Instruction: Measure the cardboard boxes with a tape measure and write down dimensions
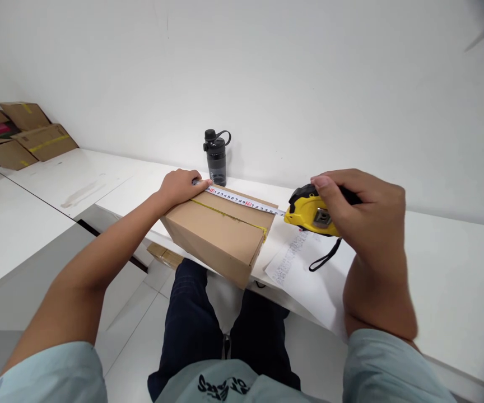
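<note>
A brown cardboard box (220,226) with a yellow tape strip along its top sits at the table's front edge, its near side overhanging slightly. My right hand (363,210) is wrapped around a yellow and black tape measure (309,215), held just off the box's right end. From its case the white blade (242,200) runs out straight across the box top, numbers facing up. At the far left corner of the box, my left hand (183,187) pins the blade's end, thumb along it. The fingertips of that hand are partly hidden. A black wrist strap dangles below the case.
Behind the box, a dark water bottle (215,159) stands by the wall. Printed paper sheets (305,274) lie on the white table (447,268) under the tape measure. Several cardboard boxes (44,140) are piled at the far left. Another carton (164,256) is below the table.
</note>
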A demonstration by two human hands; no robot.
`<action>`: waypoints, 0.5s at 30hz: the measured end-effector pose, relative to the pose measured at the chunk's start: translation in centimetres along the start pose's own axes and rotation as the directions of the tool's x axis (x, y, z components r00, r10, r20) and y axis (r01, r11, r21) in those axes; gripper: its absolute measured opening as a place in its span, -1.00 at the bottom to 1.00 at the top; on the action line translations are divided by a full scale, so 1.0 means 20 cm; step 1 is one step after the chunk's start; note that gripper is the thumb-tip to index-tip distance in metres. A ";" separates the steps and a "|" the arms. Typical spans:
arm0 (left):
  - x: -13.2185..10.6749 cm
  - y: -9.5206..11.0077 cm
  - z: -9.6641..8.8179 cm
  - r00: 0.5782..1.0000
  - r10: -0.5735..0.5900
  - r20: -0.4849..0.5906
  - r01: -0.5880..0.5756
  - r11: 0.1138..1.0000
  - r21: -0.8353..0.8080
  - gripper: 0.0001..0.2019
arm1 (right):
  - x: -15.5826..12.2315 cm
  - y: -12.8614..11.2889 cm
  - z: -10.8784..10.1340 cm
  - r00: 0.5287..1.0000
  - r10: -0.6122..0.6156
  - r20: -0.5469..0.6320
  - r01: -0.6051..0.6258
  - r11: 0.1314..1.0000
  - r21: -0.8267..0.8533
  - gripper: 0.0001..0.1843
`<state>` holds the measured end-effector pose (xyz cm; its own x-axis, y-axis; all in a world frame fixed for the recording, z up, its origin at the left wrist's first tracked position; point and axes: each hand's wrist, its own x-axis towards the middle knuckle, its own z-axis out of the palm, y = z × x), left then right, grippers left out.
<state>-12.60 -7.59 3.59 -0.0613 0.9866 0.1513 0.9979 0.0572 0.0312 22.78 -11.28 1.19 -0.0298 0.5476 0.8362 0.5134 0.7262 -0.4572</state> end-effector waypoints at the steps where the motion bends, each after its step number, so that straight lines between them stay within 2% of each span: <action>1: 0.00 0.00 0.00 1.000 0.003 0.003 -0.003 1.000 0.002 -0.34 | 0.00 -0.01 0.02 1.000 -0.016 -0.012 0.016 1.000 -0.006 -0.76; 5: 0.00 0.01 -0.01 1.000 0.011 0.006 -0.011 1.000 0.022 -0.32 | -0.01 -0.03 0.08 0.997 -0.078 0.001 0.078 0.996 -0.048 -0.70; 11: -0.01 0.01 -0.01 1.000 0.021 0.003 -0.021 0.999 0.049 -0.34 | 0.00 0.01 0.08 1.000 -0.013 0.022 0.014 0.999 -0.050 -0.70; 15: -0.01 0.01 0.00 1.000 0.031 -0.007 -0.031 0.999 0.044 -0.33 | 0.00 0.02 0.07 0.999 -0.017 0.042 0.020 0.996 -0.084 -0.70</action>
<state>-12.43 -7.75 3.60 -0.0306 0.9868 0.1590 0.9993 0.0337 -0.0170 21.72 -10.44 0.61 -0.0740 0.5522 0.8304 0.5827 0.6997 -0.4133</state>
